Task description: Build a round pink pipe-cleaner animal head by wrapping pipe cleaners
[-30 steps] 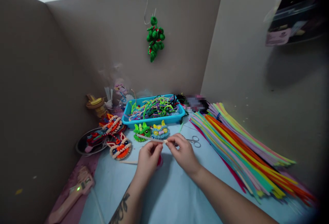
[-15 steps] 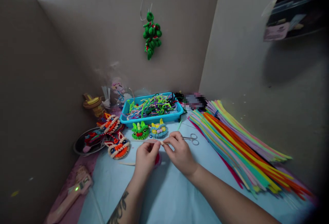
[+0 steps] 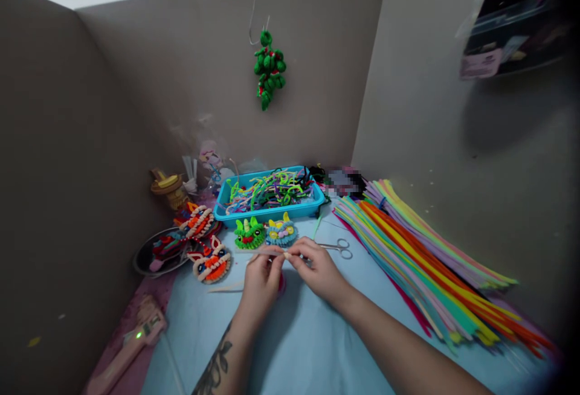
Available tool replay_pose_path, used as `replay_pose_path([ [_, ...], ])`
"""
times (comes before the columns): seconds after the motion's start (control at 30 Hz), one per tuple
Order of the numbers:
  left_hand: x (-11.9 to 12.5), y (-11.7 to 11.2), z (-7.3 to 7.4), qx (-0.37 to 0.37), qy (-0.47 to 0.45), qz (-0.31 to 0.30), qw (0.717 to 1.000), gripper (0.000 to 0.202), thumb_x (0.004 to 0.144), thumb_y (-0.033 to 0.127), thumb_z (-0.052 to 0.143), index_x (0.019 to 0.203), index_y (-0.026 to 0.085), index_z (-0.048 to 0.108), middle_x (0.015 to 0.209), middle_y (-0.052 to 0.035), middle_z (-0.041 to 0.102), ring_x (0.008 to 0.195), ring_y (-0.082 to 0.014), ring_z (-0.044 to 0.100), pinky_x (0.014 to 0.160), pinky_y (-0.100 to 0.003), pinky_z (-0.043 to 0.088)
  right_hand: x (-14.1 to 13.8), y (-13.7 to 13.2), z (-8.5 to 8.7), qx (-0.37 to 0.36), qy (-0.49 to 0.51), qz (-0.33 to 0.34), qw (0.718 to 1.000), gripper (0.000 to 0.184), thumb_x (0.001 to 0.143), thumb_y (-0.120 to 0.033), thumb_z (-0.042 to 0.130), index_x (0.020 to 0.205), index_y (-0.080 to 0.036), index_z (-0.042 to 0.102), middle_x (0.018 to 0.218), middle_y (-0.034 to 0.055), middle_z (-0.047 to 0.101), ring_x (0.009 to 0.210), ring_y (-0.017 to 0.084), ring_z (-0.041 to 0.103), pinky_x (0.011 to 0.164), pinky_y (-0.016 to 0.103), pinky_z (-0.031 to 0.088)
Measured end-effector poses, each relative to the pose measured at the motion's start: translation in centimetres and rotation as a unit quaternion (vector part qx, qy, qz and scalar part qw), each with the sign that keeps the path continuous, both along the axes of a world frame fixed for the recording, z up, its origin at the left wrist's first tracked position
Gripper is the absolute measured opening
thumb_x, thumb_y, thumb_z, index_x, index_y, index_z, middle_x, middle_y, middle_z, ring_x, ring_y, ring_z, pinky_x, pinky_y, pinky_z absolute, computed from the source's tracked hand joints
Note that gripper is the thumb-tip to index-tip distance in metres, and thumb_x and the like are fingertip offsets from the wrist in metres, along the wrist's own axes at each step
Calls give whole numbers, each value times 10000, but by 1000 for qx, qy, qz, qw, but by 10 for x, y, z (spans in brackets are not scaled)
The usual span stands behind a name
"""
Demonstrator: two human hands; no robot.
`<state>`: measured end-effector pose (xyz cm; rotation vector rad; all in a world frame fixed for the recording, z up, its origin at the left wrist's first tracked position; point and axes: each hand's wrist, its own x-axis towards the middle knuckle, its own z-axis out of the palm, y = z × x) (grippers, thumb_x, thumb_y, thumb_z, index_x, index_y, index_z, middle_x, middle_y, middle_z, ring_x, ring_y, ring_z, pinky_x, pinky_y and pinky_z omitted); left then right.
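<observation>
My left hand [image 3: 261, 278] and my right hand [image 3: 316, 269] meet over the light blue table cover [image 3: 290, 340], both pinching a thin cream pipe cleaner [image 3: 258, 252] that sticks out to the left. A red piece [image 3: 281, 284] shows under my left hand; I cannot tell what it is. Just beyond the hands lie a green fuzzy creature face [image 3: 249, 234] and a blue one [image 3: 281, 232]. Small scissors [image 3: 338, 248] lie to the right of my right hand.
A turquoise tray [image 3: 270, 209] of pipe cleaner scraps stands behind. A long fan of coloured pipe cleaners [image 3: 426, 262] fills the right side. Orange craft faces [image 3: 209, 263], a dark plate [image 3: 144, 254] and a pink glue gun [image 3: 131, 343] sit left. Brown cardboard walls enclose the table; a green ornament [image 3: 268, 69] hangs above.
Both hands stay together on the cream pipe cleaner, fingers shifting slightly along it. The view has wobbled a little; nothing on the table has moved.
</observation>
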<state>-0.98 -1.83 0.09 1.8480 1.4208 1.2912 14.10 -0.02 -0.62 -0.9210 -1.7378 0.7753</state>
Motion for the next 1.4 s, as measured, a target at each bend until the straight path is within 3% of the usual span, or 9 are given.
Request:
replay_pose_path([
  [0.3, -1, -1, 3, 20, 48, 7, 999, 133, 837, 226, 534, 827, 175, 656, 821, -46, 678, 794, -169, 616, 729, -272, 458, 2, 1, 3, -42, 38, -45, 997, 179, 871, -250, 500, 731, -187, 592, 756, 24, 532, 737, 163, 544, 599, 253, 421],
  [0.7, 6, -2, 3, -91, -99, 6, 991, 182, 787, 295, 587, 797, 143, 686, 818, -72, 715, 772, -189, 647, 718, -283, 487, -2, -2, 4, -14, 17, -106, 994, 103, 832, -213, 568, 740, -190, 608, 784, 28, 557, 741, 167, 548, 619, 266, 423],
  [1.0, 9, -3, 7, -122, -107, 38, 986, 203, 732, 305, 635, 780, 123, 713, 753, -79, 725, 688, -192, 657, 645, -277, 493, -1, -3, 2, 32, 12, -118, 992, 64, 815, -163, 589, 771, -205, 608, 804, 28, 559, 787, 177, 548, 706, 298, 442],
  [1.4, 4, -2, 9, -70, -66, 39, 995, 240, 779, 359, 596, 727, 149, 700, 738, -53, 706, 729, -190, 643, 699, -279, 496, -4, -5, -4, 66, 1, -103, 992, 151, 772, -63, 530, 762, -212, 557, 814, 26, 543, 803, 175, 554, 729, 298, 447],
])
